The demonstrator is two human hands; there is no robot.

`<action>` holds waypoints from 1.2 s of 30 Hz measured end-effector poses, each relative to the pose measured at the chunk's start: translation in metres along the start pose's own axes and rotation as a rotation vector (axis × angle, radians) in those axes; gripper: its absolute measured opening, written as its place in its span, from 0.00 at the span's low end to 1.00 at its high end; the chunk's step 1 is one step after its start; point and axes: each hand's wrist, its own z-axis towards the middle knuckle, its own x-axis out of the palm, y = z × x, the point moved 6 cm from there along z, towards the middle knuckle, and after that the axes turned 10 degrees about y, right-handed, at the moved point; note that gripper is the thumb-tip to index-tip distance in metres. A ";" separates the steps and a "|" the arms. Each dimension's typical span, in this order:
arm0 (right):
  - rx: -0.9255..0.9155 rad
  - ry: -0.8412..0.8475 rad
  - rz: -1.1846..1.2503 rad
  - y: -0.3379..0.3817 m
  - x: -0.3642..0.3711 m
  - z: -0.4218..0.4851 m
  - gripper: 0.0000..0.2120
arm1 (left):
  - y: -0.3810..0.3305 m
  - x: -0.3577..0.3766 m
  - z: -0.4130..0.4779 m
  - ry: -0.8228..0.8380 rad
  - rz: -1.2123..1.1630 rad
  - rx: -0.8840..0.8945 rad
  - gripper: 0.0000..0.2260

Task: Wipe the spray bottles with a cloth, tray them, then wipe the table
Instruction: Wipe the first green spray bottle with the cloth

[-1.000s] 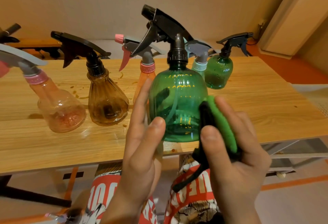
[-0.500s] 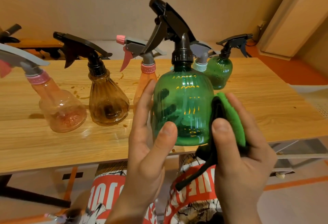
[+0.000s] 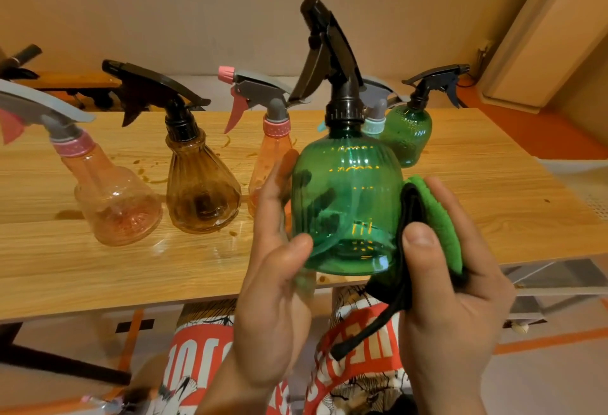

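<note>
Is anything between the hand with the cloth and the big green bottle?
Only the cloth itself: the right hand holds it at the side of the green bottle. Nothing else is in the way.

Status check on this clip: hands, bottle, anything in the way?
Left hand grips translucent green plastic spray bottle, held up. Right hand holds green-and-black cloth against its side. Nothing blocking.

Your left hand (image 3: 273,286) and right hand (image 3: 457,296): bare to the wrists, thumbnails short. Your garment (image 3: 184,345), seen below them: red panels with large white block letters, only partly legible; around the panels, a black-and-white illustrated print on pale cloth.
</note>
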 end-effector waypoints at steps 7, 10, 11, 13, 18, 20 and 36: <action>-0.090 0.126 -0.156 0.006 0.003 0.002 0.18 | 0.004 -0.002 0.002 -0.021 0.043 0.003 0.31; -0.334 0.312 -0.416 0.020 0.014 -0.006 0.21 | 0.003 -0.011 0.001 -0.068 0.094 0.010 0.34; -0.350 0.310 -0.426 0.018 0.012 -0.006 0.21 | 0.002 -0.012 0.001 -0.068 0.113 0.013 0.35; -0.272 0.207 -0.335 0.010 0.006 -0.003 0.19 | 0.003 -0.011 0.001 -0.051 0.160 0.011 0.38; -0.272 0.169 -0.306 0.015 0.004 -0.002 0.17 | 0.000 -0.004 0.000 -0.038 0.144 0.008 0.35; -0.399 0.316 -0.429 0.026 0.009 -0.004 0.17 | -0.005 -0.006 0.000 -0.054 0.113 0.013 0.33; -0.112 -0.002 -0.101 0.028 -0.011 0.009 0.16 | -0.008 0.007 0.000 0.047 0.226 -0.048 0.24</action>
